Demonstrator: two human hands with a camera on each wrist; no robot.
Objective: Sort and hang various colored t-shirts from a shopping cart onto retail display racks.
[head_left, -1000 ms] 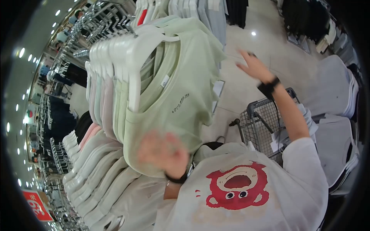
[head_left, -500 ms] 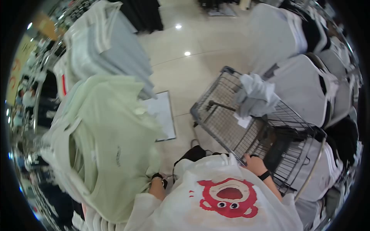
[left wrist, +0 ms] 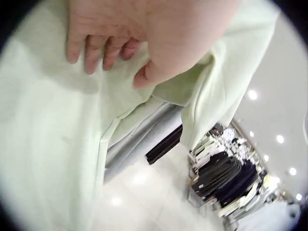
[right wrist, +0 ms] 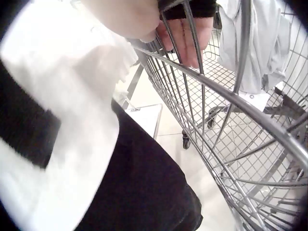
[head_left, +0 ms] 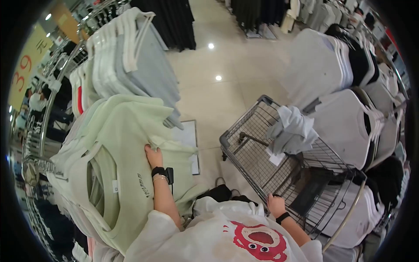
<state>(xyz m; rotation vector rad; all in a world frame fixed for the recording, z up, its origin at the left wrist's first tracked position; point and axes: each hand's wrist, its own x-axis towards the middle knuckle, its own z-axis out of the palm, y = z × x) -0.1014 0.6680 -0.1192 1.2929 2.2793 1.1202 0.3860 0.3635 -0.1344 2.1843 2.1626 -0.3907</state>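
While racked, shirt (head_left: 126, 131) in left hand (head_left: 152, 156)

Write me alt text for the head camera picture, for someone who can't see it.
Seen from above, a person's left hand grips a pale green T-shirt hanging among others on hangers, while the right hand holds the rim of a wire shopping cart. A grey garment is draped over the cart's edge.
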